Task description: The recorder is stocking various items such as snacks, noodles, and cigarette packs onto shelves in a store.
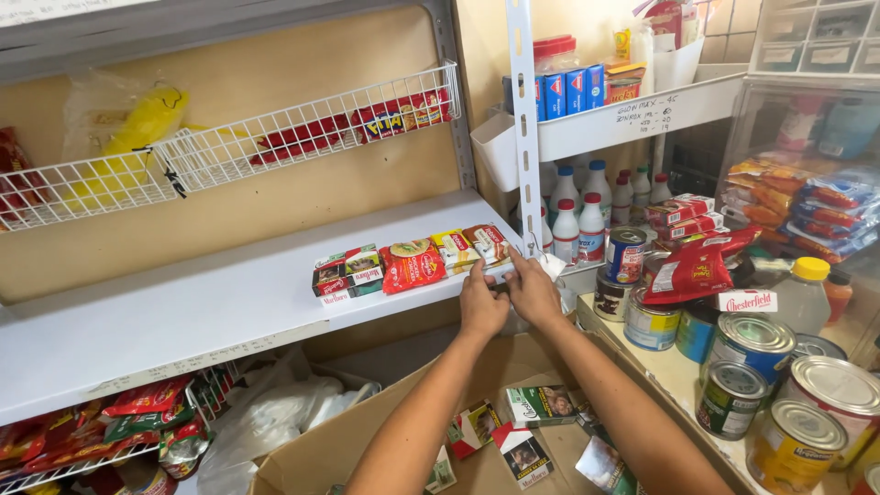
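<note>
Left hand [482, 302]: my fingers are curled against the front edge of the white shelf [183, 316], pinching a small packet; the grip is partly hidden.
Right hand [532, 289]: fingers closed on a small white piece [553, 266] at the shelf's right end.
Packet row [412, 261]: lying along the shelf edge, just left of my hands.
Cardboard box [385, 422]: open below, loose packets inside.
Tins [752, 344]: on the counter at right.

Your single head-worn camera looks down and forward from just above your own forearms, facing a white shelf [183, 316] at close range. Your left hand [481, 307] and right hand [532, 291] sit near frame centre, at the shelf's front edge. The view tilts steeply enough to take in the open cardboard box [367, 431] below and the tin cans [752, 344] at lower right.
</note>
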